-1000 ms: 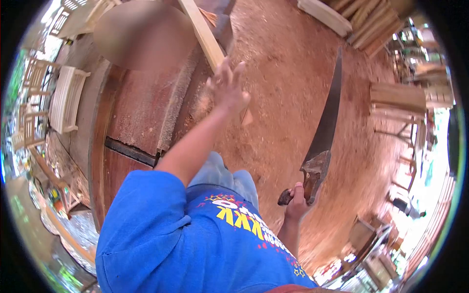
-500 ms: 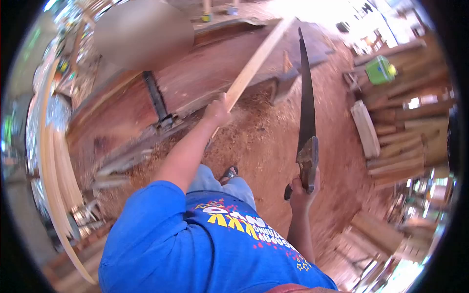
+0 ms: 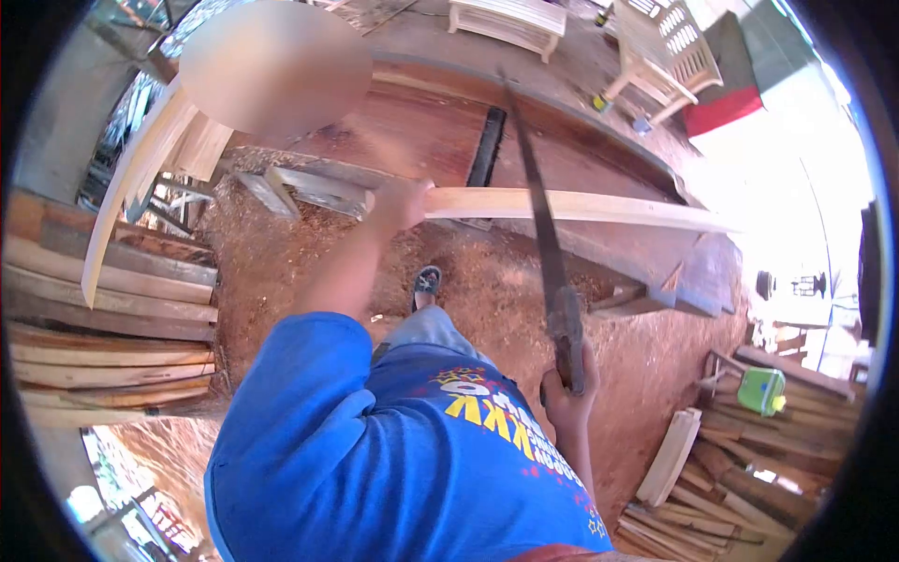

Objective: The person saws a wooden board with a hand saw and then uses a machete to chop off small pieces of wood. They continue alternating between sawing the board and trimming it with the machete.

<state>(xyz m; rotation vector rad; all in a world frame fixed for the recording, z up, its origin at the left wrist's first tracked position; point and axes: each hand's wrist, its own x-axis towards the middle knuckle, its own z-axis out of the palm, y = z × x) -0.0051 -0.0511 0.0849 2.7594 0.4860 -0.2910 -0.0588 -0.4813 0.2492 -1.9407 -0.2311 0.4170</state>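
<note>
My left hand (image 3: 403,204) is closed around one end of a long pale wooden board (image 3: 618,206), which stretches out to the right over the edge of a big reddish wood slab (image 3: 393,117). In my right hand (image 3: 569,393) is the handle of a handsaw (image 3: 538,201). Its dark blade points up and away, overlapping the board in this view. A long black bar (image 3: 486,150) lies across the slab, just beyond the board.
Stacked planks lie at the left (image 3: 112,290) and lower right (image 3: 730,478). A green container (image 3: 761,391) sits on the right-hand pile. Beyond the slab are a wooden chair (image 3: 655,66) and a low wooden table (image 3: 510,23). Sawdust covers the dirt floor.
My view has turned left. The board has swung from pointing up and away to lying nearly crosswise, and the saw blade now crosses it in view. Both hands keep their hold.
</note>
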